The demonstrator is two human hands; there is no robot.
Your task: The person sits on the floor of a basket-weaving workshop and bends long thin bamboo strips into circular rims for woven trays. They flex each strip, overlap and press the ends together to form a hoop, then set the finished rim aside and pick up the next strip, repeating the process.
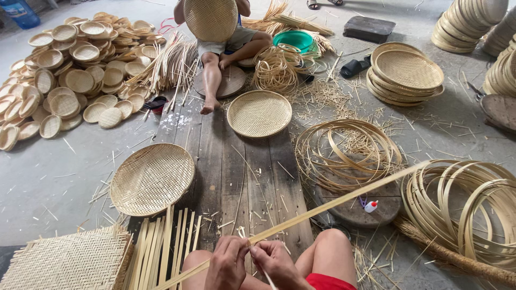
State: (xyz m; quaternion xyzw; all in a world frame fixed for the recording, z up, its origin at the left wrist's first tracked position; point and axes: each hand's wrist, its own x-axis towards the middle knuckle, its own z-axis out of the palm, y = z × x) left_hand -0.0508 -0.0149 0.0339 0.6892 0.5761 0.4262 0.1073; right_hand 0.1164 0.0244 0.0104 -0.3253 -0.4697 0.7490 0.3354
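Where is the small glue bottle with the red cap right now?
In the head view, the glue bottle lies right of centre on a round dark block, just below the loose bamboo hoops and above the person's right knee.

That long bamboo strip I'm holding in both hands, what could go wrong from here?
1. The bamboo strip runs far out to the right past the coiled hoops; swinging it could snag them or knock over the small glue bottle.
2. Your left hand and right hand pinch it bare; its thin edges might cut or splinter.
3. Its near end crosses the loose slats and could scatter them.
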